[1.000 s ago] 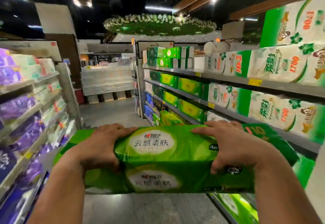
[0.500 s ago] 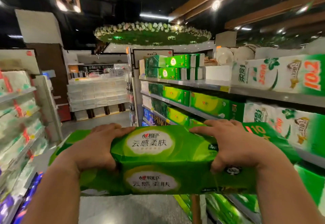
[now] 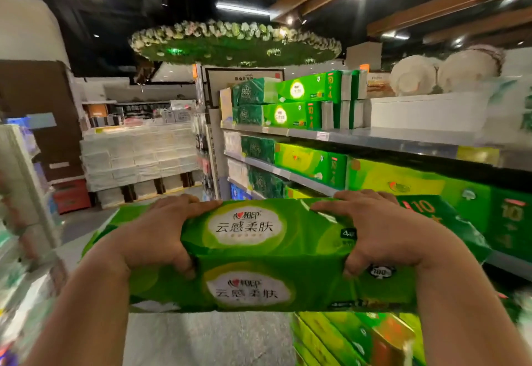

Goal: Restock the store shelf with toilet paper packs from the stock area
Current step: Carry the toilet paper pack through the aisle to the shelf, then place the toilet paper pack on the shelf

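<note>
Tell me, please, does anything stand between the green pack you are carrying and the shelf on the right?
Nothing visible does. Both the left hand and right hand grip the green pack, and only open aisle separates it from the shelf, whose tiers already hold similar packs.

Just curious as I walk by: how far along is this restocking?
Done: one green pack is fetched and carried in the aisle. In hand: left hand and right hand grip it. Left: setting it on the shelf at right, already holding matching green packs.
</note>
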A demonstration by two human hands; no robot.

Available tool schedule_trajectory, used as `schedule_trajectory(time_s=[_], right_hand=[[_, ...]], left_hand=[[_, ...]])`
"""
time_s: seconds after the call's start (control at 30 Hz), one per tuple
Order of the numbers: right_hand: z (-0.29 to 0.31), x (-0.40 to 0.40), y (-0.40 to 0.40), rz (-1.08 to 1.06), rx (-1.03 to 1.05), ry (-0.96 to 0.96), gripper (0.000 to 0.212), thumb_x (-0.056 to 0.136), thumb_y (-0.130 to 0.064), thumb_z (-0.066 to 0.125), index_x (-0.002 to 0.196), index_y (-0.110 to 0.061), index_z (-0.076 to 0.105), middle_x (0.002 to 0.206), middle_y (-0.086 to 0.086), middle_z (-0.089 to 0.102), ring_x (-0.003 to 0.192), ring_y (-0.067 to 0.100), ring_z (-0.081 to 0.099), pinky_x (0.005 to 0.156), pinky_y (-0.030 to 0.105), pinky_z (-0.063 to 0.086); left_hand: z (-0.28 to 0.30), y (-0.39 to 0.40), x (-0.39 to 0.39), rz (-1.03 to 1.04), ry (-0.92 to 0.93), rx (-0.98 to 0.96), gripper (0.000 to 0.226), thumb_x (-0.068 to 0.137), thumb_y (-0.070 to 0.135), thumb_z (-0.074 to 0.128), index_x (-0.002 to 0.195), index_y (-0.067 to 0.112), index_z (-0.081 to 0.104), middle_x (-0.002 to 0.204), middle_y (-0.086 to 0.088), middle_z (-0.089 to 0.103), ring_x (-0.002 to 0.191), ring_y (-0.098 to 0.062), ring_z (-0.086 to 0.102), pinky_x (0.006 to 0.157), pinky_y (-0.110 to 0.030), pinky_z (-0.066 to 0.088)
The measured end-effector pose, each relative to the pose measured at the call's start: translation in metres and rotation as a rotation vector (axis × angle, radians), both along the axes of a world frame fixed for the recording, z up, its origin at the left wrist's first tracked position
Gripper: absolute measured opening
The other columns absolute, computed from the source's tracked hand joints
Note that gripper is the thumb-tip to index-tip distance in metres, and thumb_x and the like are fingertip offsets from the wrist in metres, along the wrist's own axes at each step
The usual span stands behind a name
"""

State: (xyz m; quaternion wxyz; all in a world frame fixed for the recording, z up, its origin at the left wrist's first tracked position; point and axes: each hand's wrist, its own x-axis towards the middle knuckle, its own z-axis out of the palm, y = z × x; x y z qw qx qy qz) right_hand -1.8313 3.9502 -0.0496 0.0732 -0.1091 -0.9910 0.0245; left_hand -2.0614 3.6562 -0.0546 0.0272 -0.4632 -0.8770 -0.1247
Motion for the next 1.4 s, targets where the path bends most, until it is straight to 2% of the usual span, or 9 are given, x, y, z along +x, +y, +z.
schedule_trajectory(time_s=[0.17, 0.33, 0.47, 0.7, 0.8, 0.9, 1.03, 1.2, 1.4], right_hand=[[0.027, -0.154, 0.033, -0.002, 0.024, -0.006, 0.117, 0.055, -0.055, 0.085, 0.148, -0.063, 0.015, 0.163, -0.009, 0.019, 0.148, 0.017, 0.015, 0.12, 0.047, 0.007], [0.041, -0.288, 0.064, -0.029, 0.05, 0.01, 0.115, 0.058, -0.054, 0.085, 0.148, -0.063, 0.015, 0.16, -0.01, 0.022, 0.146, 0.016, 0.016, 0.12, 0.046, 0.008], [0.046, -0.382, 0.089, -0.126, 0.078, 0.049, 0.117, 0.056, -0.055, 0.085, 0.147, -0.064, 0.012, 0.162, -0.008, 0.02, 0.147, 0.017, 0.015, 0.121, 0.047, 0.009], [0.086, -0.513, 0.12, -0.325, 0.127, 0.078, 0.115, 0.058, -0.055, 0.086, 0.148, -0.062, 0.015, 0.164, -0.005, 0.018, 0.148, 0.02, 0.015, 0.121, 0.047, 0.011], [0.101, -0.55, 0.141, -0.435, 0.187, 0.06, 0.117, 0.058, -0.059, 0.085, 0.149, -0.062, 0.011, 0.163, -0.004, 0.017, 0.147, 0.022, 0.017, 0.121, 0.05, 0.012], [0.11, -0.582, 0.169, -0.54, 0.249, 0.07, 0.121, 0.053, -0.065, 0.081, 0.148, -0.063, 0.006, 0.16, -0.005, 0.022, 0.144, 0.022, 0.023, 0.119, 0.05, 0.017], [0.129, -0.622, 0.203, -0.647, 0.383, 0.117, 0.122, 0.051, -0.068, 0.079, 0.147, -0.064, 0.004, 0.161, -0.005, 0.02, 0.145, 0.024, 0.021, 0.12, 0.053, 0.015], [0.178, -0.676, 0.249, -0.732, 0.51, 0.202, 0.119, 0.053, -0.066, 0.083, 0.148, -0.063, 0.012, 0.16, -0.001, 0.024, 0.145, 0.028, 0.023, 0.119, 0.055, 0.015], [0.24, -0.732, 0.307, -0.812, 0.617, 0.265, 0.116, 0.055, -0.061, 0.086, 0.149, -0.061, 0.018, 0.159, 0.001, 0.027, 0.144, 0.03, 0.025, 0.117, 0.053, 0.017]], left_hand=[[0.016, 0.033, -0.15, 0.019, -0.03, 0.024, 0.119, 0.047, 0.046, 0.088, 0.143, 0.069, 0.02, 0.134, 0.025, 0.034, 0.128, -0.01, 0.029, 0.113, -0.046, 0.031], [0.024, 0.072, -0.304, -0.024, -0.027, 0.058, 0.124, 0.044, 0.046, 0.086, 0.145, 0.069, 0.019, 0.127, 0.028, 0.037, 0.121, -0.008, 0.033, 0.109, -0.048, 0.038], [0.033, 0.124, -0.426, -0.161, 0.024, 0.102, 0.12, 0.048, 0.042, 0.089, 0.147, 0.064, 0.025, 0.123, 0.027, 0.04, 0.115, -0.002, 0.037, 0.102, -0.037, 0.042], [0.074, 0.223, -0.61, -0.394, 0.069, 0.16, 0.115, 0.052, 0.033, 0.089, 0.139, 0.072, 0.026, 0.131, 0.021, 0.04, 0.121, -0.008, 0.04, 0.102, -0.036, 0.046], [0.09, 0.275, -0.661, -0.5, 0.188, 0.17, 0.118, 0.049, 0.044, 0.088, 0.14, 0.075, 0.02, 0.137, 0.017, 0.039, 0.125, -0.01, 0.04, 0.109, -0.042, 0.041], [0.098, 0.329, -0.706, -0.583, 0.211, 0.203, 0.122, 0.051, 0.053, 0.088, 0.143, 0.075, 0.011, 0.14, 0.017, 0.037, 0.128, -0.011, 0.038, 0.113, -0.046, 0.037], [0.11, 0.397, -0.756, -0.648, 0.309, 0.316, 0.12, 0.049, 0.059, 0.084, 0.149, 0.065, 0.019, 0.142, 0.007, 0.04, 0.131, -0.018, 0.04, 0.114, -0.047, 0.034], [0.165, 0.482, -0.803, -0.684, 0.405, 0.441, 0.116, 0.053, 0.061, 0.082, 0.155, 0.05, 0.027, 0.143, -0.005, 0.044, 0.131, -0.026, 0.04, 0.113, -0.047, 0.032], [0.237, 0.573, -0.857, -0.725, 0.507, 0.587, 0.116, 0.046, 0.075, 0.064, 0.153, 0.041, 0.035, 0.137, -0.018, 0.052, 0.125, -0.039, 0.05, 0.107, -0.056, 0.04]])
